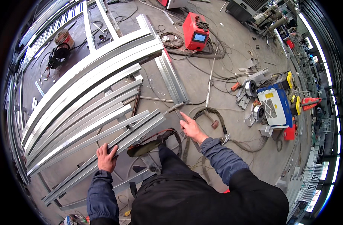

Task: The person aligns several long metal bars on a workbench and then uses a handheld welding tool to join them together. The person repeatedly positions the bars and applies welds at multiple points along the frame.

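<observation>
My left hand [107, 157] lies on a long galvanized steel channel [141, 129] that slants up to the right, its fingers spread over the top edge. Closed round the thin handle of a hammer is my right hand [191, 127], the index finger stretched along it. The hammer's narrow head [174, 108] is just past the channel's far right end, apart from it in this view. A dark bag with a strap [143, 148] is beside the channel, between it and my legs.
Several parallel steel profiles [104, 71] lie beyond the channel on the left. A red machine with a screen [196, 32] stands at the back. To the right are wire spools [250, 88] and a white-and-blue machine [272, 107]. Cables [235, 144] trail across the floor.
</observation>
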